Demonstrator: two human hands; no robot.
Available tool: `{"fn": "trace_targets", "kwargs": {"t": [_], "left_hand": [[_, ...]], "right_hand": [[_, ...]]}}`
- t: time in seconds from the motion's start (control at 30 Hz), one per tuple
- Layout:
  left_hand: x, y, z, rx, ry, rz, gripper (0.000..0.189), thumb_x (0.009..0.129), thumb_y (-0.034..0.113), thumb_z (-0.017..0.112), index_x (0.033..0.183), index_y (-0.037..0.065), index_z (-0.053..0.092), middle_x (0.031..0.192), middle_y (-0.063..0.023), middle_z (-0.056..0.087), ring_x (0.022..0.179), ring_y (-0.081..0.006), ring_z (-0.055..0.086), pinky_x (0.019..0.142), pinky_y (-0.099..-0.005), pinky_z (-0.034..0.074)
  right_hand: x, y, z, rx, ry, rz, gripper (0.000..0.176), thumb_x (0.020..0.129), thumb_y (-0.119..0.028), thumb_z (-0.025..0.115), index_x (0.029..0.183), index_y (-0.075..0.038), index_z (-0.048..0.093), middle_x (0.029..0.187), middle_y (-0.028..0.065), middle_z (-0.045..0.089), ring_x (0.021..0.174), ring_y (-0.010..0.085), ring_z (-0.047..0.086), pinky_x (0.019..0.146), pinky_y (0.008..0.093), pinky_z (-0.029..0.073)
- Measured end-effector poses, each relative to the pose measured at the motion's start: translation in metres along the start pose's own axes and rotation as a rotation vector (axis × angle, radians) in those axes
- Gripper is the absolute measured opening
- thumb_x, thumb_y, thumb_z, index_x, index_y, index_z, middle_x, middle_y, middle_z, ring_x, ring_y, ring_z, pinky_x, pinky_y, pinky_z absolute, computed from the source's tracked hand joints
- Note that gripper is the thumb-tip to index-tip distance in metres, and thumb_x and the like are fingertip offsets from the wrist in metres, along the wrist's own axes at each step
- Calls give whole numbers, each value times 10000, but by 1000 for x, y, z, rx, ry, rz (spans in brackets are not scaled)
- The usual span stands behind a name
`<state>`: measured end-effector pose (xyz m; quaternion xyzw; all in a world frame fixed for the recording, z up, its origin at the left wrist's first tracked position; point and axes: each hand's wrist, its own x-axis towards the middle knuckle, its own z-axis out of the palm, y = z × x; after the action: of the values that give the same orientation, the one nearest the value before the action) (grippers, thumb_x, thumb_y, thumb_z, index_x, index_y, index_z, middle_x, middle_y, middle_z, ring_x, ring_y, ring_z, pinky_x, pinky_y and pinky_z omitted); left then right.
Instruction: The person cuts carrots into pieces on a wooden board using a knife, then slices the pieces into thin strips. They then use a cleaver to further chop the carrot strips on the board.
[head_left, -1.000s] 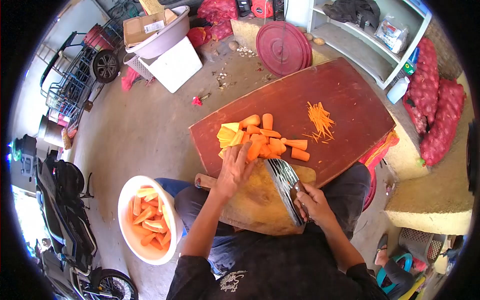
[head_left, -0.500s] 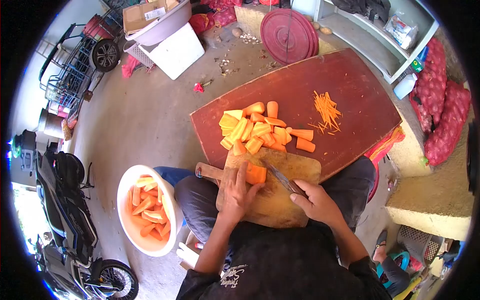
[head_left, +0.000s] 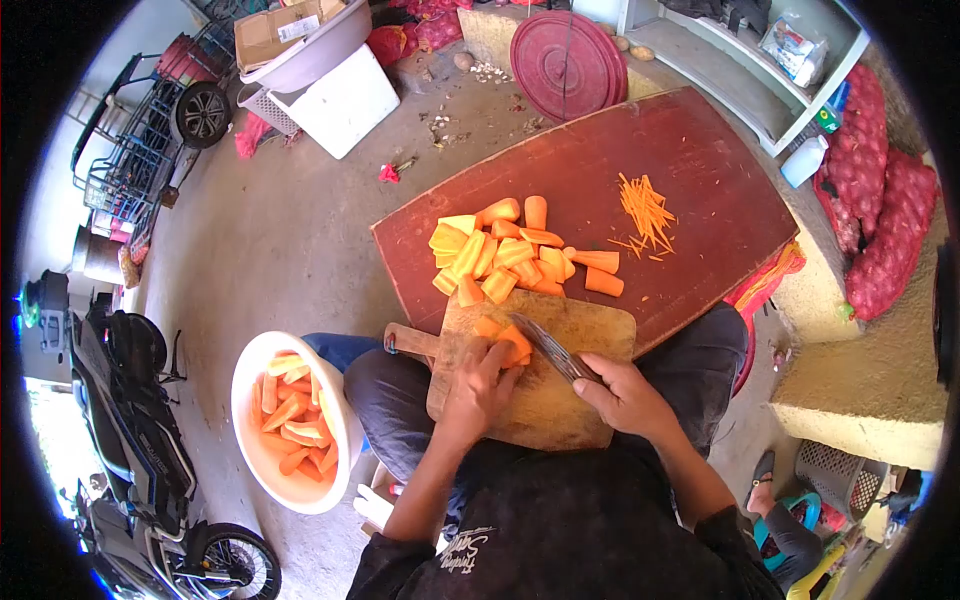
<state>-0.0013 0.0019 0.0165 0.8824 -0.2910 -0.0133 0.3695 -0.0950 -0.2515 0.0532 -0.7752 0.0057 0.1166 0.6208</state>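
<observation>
Clock positions are taken from the middle of the board [head_left: 575,410], with 12 pointing away from the person. The left hand [head_left: 477,388] lies on the board at about 8 to 9 o'clock, palm down and partly closed. Its bent fingers grip a carrot [head_left: 517,343], which sits at 11 o'clock on the board and looks cut into more than one piece. The right hand [head_left: 625,395], at 3 to 4 o'clock, is curled firmly around the handle of a knife [head_left: 548,348]. The blade is seen nearly edge-on, its tip toward 11 to 12 o'clock, close along the carrot's right side; whether it touches the carrot is hard to tell.

The board lies over the lap, its own handle jutting out at 9 to 10 o'clock. Its far edge meets the table [head_left: 690,140]. On the table, a pile of chunks [head_left: 470,258] sits between 11 and 12 o'clock, just past the board, and shreds [head_left: 645,212] lie at 1 o'clock. At 8 to 9 o'clock, beside the knee, a bowl [head_left: 351,425] holds more carrot pieces [head_left: 300,415].
</observation>
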Motion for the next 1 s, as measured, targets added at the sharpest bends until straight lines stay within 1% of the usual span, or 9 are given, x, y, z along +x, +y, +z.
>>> {"fn": "trace_targets", "kwargs": {"t": [0.1,0.13,0.2,0.3,0.43,0.5,0.7,0.9,1.0], "left_hand": [[-20,12,6,54,16,-28,393,832,71,874,1187,20,711,1035,-189,642,881,-405,681,772,-500,581],[-26,14,8,77,14,-45,380,833,72,874,1175,27,713,1020,-183,637,852,-400,681,748,-500,581],[-36,20,13,88,83,-46,374,837,84,875,1169,23,713,1048,-192,638,896,-405,680,773,-502,582],[-38,22,10,95,147,8,387,841,95,878,1178,6,710,1104,-210,637,964,-416,669,815,-508,580],[-30,11,8,130,133,145,432,837,97,883,1214,-19,706,1186,-243,630,1039,-435,647,875,-518,574],[-31,9,10,136,109,128,433,840,91,877,1224,-17,710,1193,-244,632,1051,-435,646,892,-518,573],[-31,8,15,155,91,158,438,843,69,860,1251,-8,720,1211,-250,629,1091,-438,636,923,-505,573],[-37,1,19,157,111,183,409,848,58,849,1236,-6,738,1238,-256,629,1085,-420,636,926,-488,576],[-35,3,20,154,127,191,386,849,59,847,1215,-9,748,1237,-259,632,1085,-413,635,925,-482,576]], "right_hand": [[11,-1,-11,-104,-127,-62,268,1099,-225,635,1198,25,635,884,176,631,795,265,618,769,419,512],[12,-3,-11,-124,-135,-71,278,1096,-233,639,1202,23,636,904,196,650,816,310,641,772,439,515],[12,-13,-11,-165,-167,-88,297,1090,-250,648,1211,21,639,942,238,688,858,398,689,780,477,521],[17,-26,-18,-256,-256,9,338,1080,-262,655,1248,30,645,1035,283,718,978,497,694,833,513,543],[0,-27,-6,-295,-108,-60,324,1078,-253,646,1251,20,641,1058,288,722,995,498,712,844,524,568],[-15,-34,1,-320,-48,-62,311,1082,-252,639,1255,6,628,1059,286,727,996,494,723,839,539,579],[-39,-51,6,-484,-182,54,371,1088,-263,635,1362,-35,532,1041,274,742,929,506,730,771,586,587],[-36,-74,1,-507,-255,127,361,1088,-240,636,1342,-6,530,1018,310,732,906,518,723,769,596,579],[-15,-47,14,-518,-196,14,333,1086,-231,635,1311,-2,549,996,315,725,925,521,720,792,600,567]]}}
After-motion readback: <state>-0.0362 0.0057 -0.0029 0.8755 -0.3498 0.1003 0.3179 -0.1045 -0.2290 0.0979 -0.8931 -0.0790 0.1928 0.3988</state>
